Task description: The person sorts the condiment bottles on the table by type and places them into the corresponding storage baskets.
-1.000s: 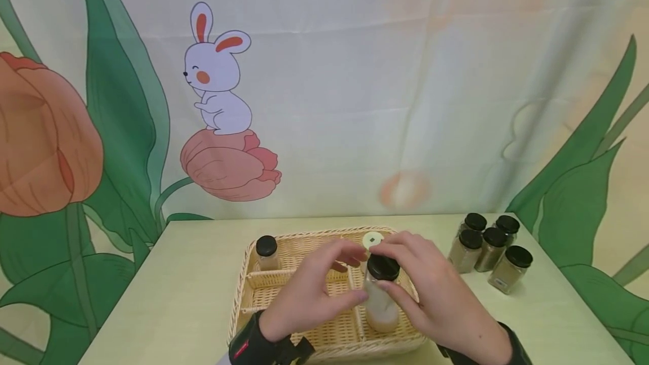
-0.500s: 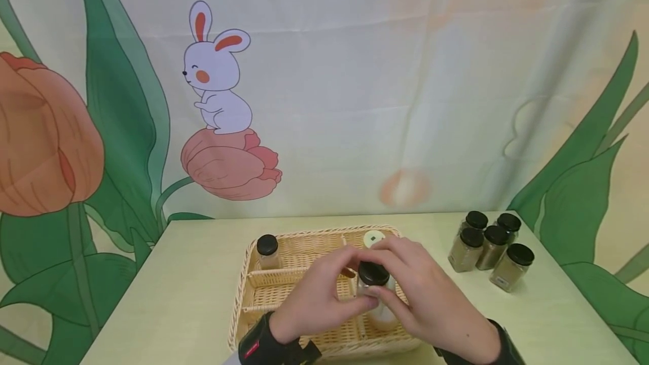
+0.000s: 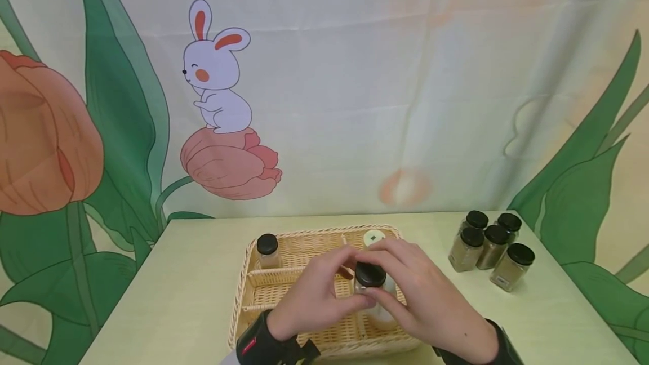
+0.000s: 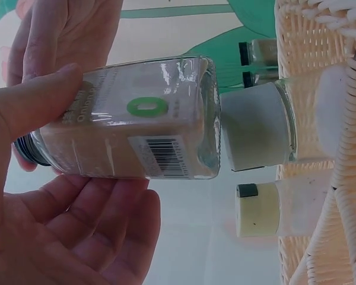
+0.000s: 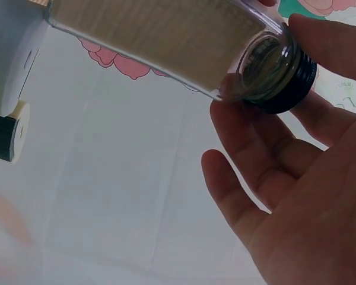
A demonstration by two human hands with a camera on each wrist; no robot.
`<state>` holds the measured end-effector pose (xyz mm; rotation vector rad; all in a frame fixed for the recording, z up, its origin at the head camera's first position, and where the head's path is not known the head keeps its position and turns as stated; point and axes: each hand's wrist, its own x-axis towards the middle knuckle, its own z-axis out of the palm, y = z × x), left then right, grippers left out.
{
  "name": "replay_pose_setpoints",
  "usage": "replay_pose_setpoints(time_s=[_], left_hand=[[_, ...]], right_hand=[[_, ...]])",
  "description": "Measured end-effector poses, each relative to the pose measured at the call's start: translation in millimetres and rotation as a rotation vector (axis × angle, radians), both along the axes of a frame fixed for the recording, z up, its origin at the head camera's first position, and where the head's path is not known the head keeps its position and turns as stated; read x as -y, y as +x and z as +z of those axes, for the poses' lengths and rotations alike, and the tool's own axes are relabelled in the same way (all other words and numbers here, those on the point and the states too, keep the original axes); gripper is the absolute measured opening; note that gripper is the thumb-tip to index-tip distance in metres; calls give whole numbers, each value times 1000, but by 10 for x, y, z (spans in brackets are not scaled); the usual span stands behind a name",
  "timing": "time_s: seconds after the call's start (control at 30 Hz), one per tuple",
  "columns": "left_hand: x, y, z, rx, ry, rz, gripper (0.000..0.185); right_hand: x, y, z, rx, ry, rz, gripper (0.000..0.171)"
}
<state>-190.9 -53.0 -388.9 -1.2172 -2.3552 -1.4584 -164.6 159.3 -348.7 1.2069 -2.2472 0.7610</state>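
Observation:
A clear glass spice jar (image 3: 377, 310) with a black lid (image 3: 370, 275) and tan powder inside is held upright over the right compartment of a wicker basket (image 3: 243, 292). My left hand (image 3: 338, 287) grips the jar's body from the left. From the right, my right hand (image 3: 401, 281) curls round the lid. In the left wrist view the jar (image 4: 136, 139) shows a barcode label and a green ring, with my thumb (image 4: 29, 104) pressed on it. The right wrist view shows the lid (image 5: 285, 80) between my fingertips (image 5: 231, 119) and thumb.
Within the basket stand a black-lidded jar (image 3: 267, 251) at the back left and a white-lidded jar (image 3: 374, 238) at the back right; the left wrist view shows two white lids (image 4: 255, 127). Several black-lidded jars (image 3: 489, 244) are grouped on the table's right. The backdrop hangs behind.
Both hands have brought the jar a little down and to the left, lower into the basket's right compartment. The grip looks the same.

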Motion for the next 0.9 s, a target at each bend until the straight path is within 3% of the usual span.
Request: replay_pose_setpoints(time_s=[0.37, 0.9], left_hand=[[25, -5, 36, -17, 17, -3, 44], [236, -154, 96, -4, 30, 88, 46]], right_hand=[[-32, -1, 32, -4, -25, -21, 56], [-131, -56, 68, -11, -74, -38, 40]])
